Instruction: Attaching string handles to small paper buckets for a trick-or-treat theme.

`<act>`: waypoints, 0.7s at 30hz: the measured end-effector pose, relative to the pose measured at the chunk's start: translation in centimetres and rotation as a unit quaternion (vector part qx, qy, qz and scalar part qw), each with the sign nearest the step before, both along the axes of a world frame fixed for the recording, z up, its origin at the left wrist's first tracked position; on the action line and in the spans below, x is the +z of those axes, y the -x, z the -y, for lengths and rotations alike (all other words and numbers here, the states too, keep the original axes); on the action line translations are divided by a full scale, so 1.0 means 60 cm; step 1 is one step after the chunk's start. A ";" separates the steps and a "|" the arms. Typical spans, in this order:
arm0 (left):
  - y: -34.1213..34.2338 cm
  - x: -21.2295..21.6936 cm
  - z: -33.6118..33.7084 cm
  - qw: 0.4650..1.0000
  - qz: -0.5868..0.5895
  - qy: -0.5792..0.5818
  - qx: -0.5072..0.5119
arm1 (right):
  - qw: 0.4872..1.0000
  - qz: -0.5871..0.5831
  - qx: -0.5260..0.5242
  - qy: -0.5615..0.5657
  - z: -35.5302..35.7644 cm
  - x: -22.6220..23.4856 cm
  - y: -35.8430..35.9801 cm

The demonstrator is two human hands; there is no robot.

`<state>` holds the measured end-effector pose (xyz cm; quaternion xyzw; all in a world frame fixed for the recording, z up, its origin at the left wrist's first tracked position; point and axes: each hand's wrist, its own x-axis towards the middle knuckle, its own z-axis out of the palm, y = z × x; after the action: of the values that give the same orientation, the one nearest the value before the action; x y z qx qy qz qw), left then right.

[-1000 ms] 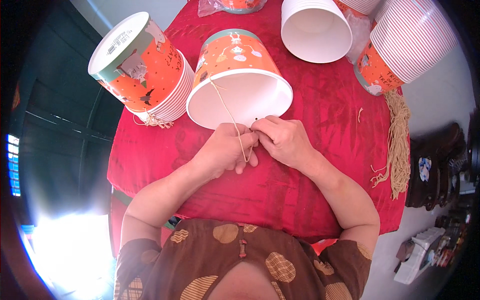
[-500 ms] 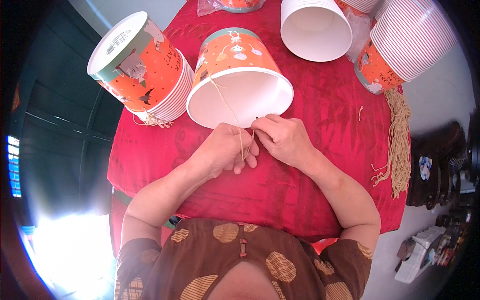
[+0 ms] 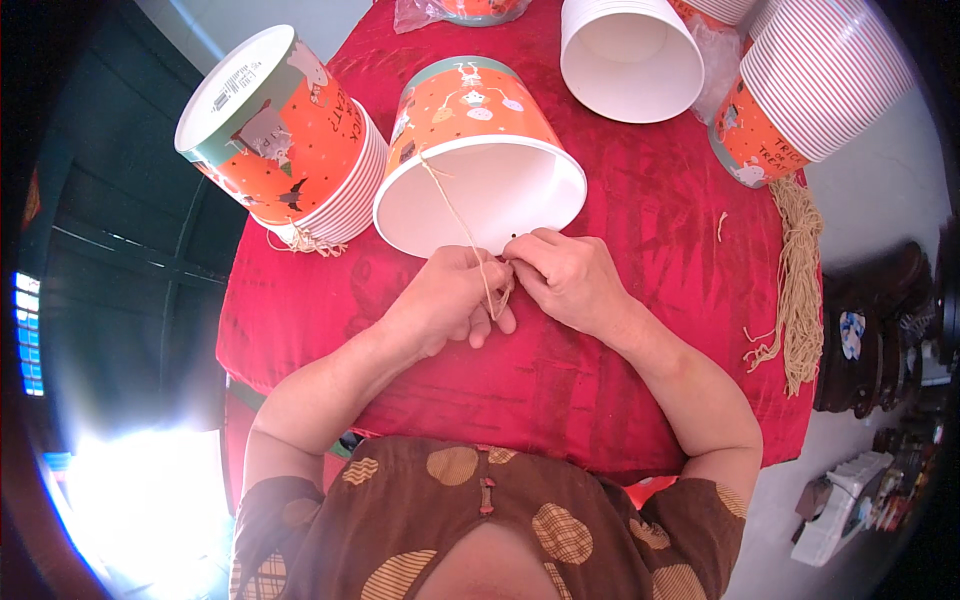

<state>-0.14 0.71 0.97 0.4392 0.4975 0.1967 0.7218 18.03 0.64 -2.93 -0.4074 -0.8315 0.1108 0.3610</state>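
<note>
An orange paper bucket (image 3: 475, 115) with a white inside lies on its side, its open mouth toward me. A thin tan string (image 3: 457, 212) is fastened at the upper left of its rim and crosses the mouth down to my hands. My left hand (image 3: 462, 295) pinches the string just below the rim, and a loop of it hangs over the fingers. Touching it, my right hand (image 3: 565, 278) is closed at the lower right of the rim, finger and thumb together on the string. Its end is hidden between my fingertips. A small dark hole shows beside the right fingers.
An upside-down stack of orange buckets (image 3: 270, 135) stands at the left, with string ends below it. More stacked buckets (image 3: 820, 90) and a white-mouthed bucket (image 3: 633, 75) are at the far right. A tan string bundle (image 3: 797, 285) hangs along the right edge of the red-covered table (image 3: 640, 410).
The string's loop at my left fingers has shifted slightly toward the right hand. My left fingertips have drawn in closer to it, while the bucket stays in place.
</note>
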 end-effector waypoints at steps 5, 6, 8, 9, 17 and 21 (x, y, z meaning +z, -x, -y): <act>0.001 -0.010 0.002 0.999 0.000 -0.033 -0.008 | 1.000 -0.003 0.005 -0.005 0.000 -0.001 -0.001; 0.001 -0.010 0.002 0.999 0.000 -0.031 -0.006 | 1.000 0.000 0.004 -0.005 0.000 -0.001 -0.001; 0.000 -0.009 0.004 1.000 0.008 -0.024 0.005 | 1.000 0.003 0.003 -0.005 0.001 0.000 -0.001; 0.000 -0.009 0.005 1.000 0.017 -0.017 0.015 | 1.000 0.006 0.004 -0.003 0.001 0.003 -0.001; 0.002 -0.003 0.003 1.000 0.020 -0.014 0.015 | 1.000 0.019 0.002 -0.003 0.002 0.006 -0.002; 0.002 -0.002 0.002 1.000 0.005 -0.008 0.007 | 1.000 0.019 0.000 -0.001 0.001 0.003 -0.002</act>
<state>-0.24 0.59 0.85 0.4410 0.4955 0.2078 0.7189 18.15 0.59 -2.74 -0.4088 -0.8385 0.1026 0.3453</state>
